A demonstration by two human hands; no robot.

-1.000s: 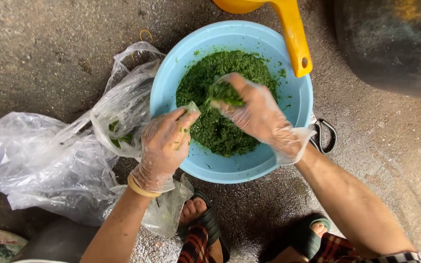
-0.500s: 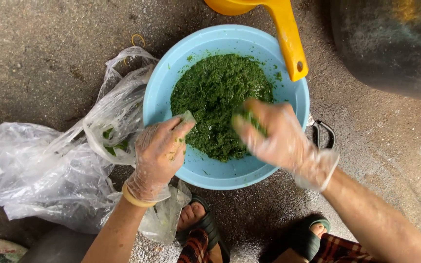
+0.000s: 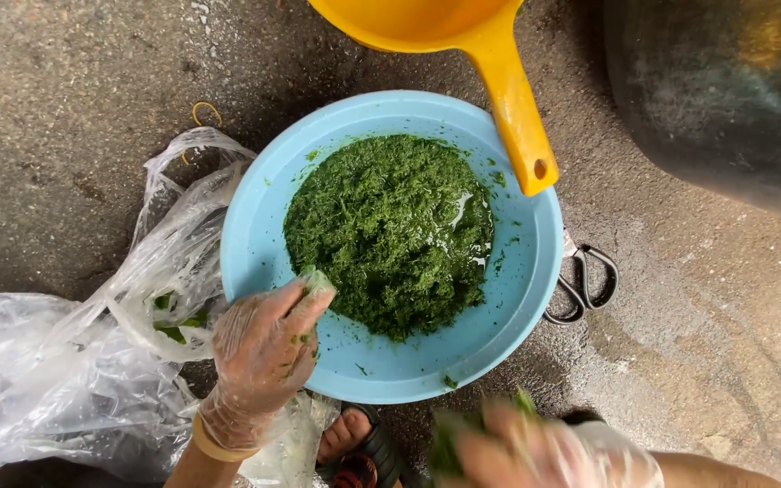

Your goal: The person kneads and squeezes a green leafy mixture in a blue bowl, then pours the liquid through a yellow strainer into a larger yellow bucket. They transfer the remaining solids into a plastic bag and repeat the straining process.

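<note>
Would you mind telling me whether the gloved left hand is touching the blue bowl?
Touching. The head view shows the left hand lying over the near-left rim of the blue bowl, fingers reaching inside with no gap visible.

One head camera looks straight down, close, at the bowl (image 3: 255,217) on the floor (image 3: 65,81).
</note>
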